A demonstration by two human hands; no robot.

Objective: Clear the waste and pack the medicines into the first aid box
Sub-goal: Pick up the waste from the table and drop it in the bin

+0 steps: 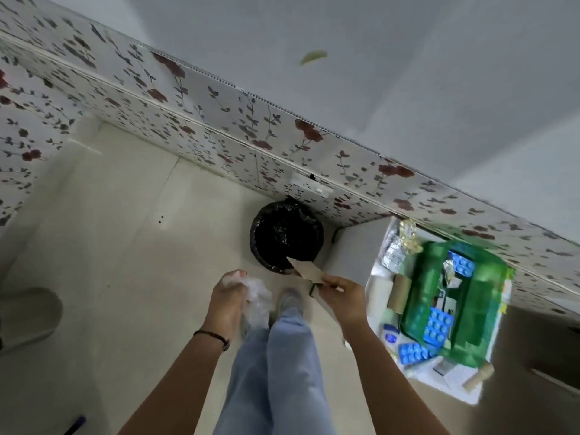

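Observation:
My left hand (227,296) is closed on a crumpled clear plastic wrapper (258,301), held above my legs. A brown cardboard piece (306,270) is gripped in my right hand (340,295), its far end reaching over the near rim of the bin. The round bin lined with a black bag (284,235) stands on the floor against the wall, just ahead of both hands. To the right, the green transparent first aid box (480,296) sits on a small white table (376,290), with blue blister packs (437,323) and silver foil strips (394,254) in and around it.
A floral-patterned wall panel (219,127) runs behind the bin and table. The cream tiled floor (125,246) spreads to the left. A pale rounded object (28,312) lies at the left edge. Cardboard tubes (400,291) and small boxes lie on the table.

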